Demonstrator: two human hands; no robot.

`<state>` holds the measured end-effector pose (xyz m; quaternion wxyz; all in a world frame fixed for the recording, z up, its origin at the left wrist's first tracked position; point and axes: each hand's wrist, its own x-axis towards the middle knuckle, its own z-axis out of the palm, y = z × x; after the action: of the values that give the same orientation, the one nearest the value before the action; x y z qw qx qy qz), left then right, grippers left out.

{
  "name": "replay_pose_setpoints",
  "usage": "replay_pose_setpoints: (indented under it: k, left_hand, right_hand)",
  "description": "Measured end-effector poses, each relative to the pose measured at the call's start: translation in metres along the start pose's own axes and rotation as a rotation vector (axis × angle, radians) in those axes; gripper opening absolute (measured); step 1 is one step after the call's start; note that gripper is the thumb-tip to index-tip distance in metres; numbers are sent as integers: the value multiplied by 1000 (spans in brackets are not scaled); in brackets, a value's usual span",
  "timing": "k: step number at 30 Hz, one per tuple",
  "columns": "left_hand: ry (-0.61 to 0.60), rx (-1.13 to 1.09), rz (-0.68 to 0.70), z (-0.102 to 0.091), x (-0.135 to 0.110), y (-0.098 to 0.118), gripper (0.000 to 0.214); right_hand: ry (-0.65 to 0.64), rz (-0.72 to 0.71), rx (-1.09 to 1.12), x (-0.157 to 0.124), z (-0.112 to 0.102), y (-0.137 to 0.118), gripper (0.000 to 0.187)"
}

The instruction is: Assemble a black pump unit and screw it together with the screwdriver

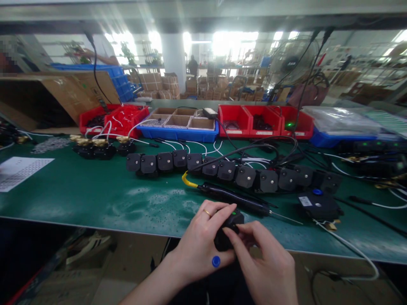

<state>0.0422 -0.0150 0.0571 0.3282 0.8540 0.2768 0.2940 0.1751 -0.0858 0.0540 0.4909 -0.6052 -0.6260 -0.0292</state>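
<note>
My left hand (203,237) is wrapped around a small black boxy unit (224,239) with a green dot on top, at the table's front edge. My right hand (265,262) is closed, thumb and forefinger pinched against the unit's right side; whatever lies between those fingertips is hidden. A blue round cap (216,261) shows against my left hand, near the thumb; I cannot tell what it is fixed to. Just beyond my hands lies a black electric screwdriver (235,198), its thin bit pointing right and a yellow hook (188,181) at its other end.
Behind the screwdriver runs a row of several black units (227,170) with white cables. Another unit with a blue button (318,205) sits at right. Red bins (233,120) and a blue divided tray (178,134) line the back. A printed sheet (23,171) lies at left.
</note>
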Motion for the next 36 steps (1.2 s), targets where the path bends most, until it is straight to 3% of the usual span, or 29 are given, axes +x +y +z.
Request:
replay_pose_setpoints:
  k: [7,11,27,36]
  left_hand:
    - [13,16,13,5,-2,-1,75]
    - [17,31,8,6,-2,0,74]
    - [24,23,14,7,-2,-3,79]
    - [10,-37,-6,6,-3,-2,88]
  right_hand:
    - [-17,-173,-262,-1,0,1,25]
    - [-76,-247,-272,4,-4,8,29]
    - [-123,-265,-148,11,4,25,39]
    - [-39,-331,-352,17,3,16,47]
